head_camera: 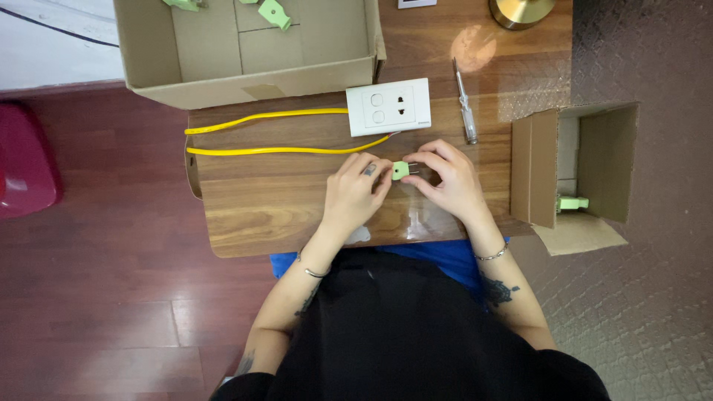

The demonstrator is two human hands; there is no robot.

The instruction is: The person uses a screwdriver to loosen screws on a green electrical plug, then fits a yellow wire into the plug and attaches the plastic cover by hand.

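Overhead view of two bare hands working a small green plug [401, 170] above a wooden worktop [260, 208]. The left hand [355, 190] pinches the plug's green body between thumb and fingertips, its grip closed on it; the right hand [448, 178] meets the plug from the other side, fingers curled at the metal prongs, its grip likewise closed on the plug. The plug sits just in front of the white wall socket plate [388, 106], which serves as landmark. From the plate's left edge a yellow cable [267, 132] loops out and returns to its lower corner; a screwdriver [465, 104] lies just right of the plate. Behind the plate and to its left stands a large open cardboard box [245, 52] with further green plugs; well to its right, a smaller open box [579, 167] holds another. A steady hold on the body, judged best, would let the other hand work the prong end without twisting it.
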